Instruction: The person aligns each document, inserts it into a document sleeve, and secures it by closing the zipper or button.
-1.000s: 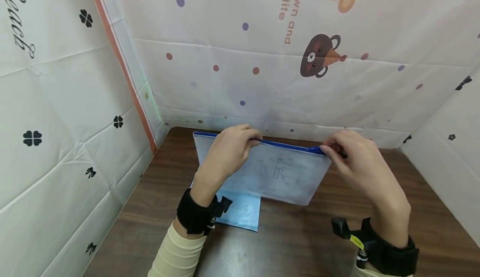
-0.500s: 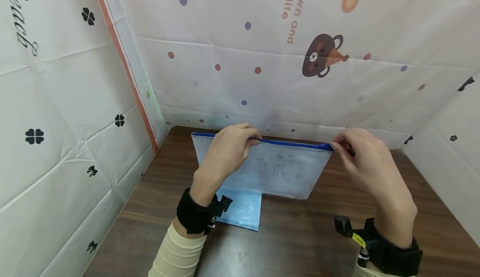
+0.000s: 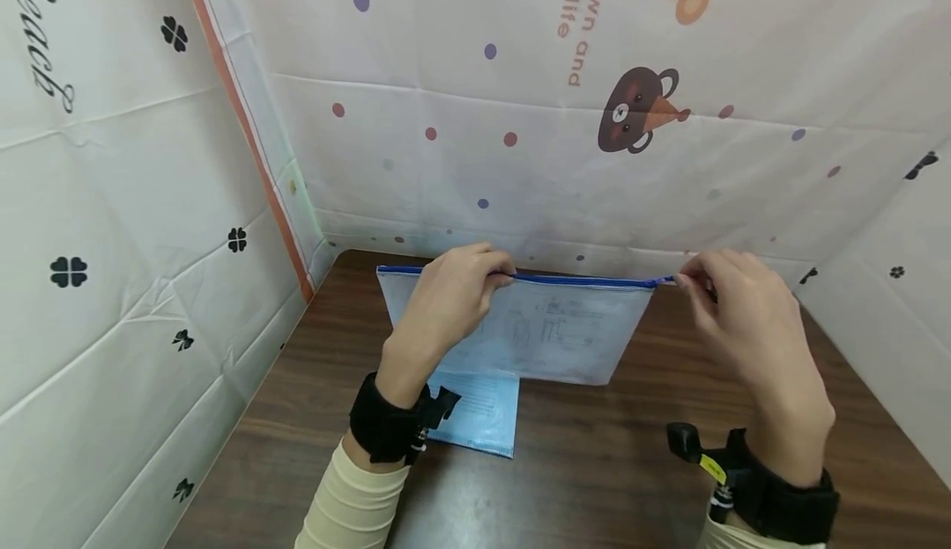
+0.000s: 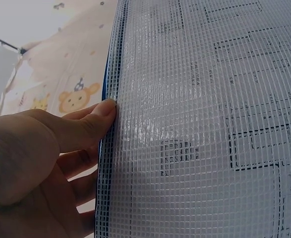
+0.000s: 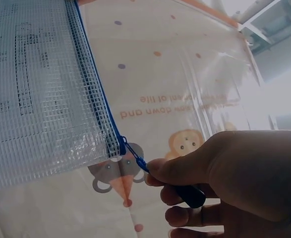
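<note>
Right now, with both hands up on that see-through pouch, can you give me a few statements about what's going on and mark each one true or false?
1. The right hand pinches the blue zipper pull at the end of the mesh pouch. True.
2. The left hand lies flat on the table, away from the pouch. False: it grips the pouch's top edge.
3. The pouch holds a printed sheet with line drawings. True.
4. The pouch's zipper strip is red. False: it is blue.
5. A light blue sheet lies on the table beneath the pouch. True.
</note>
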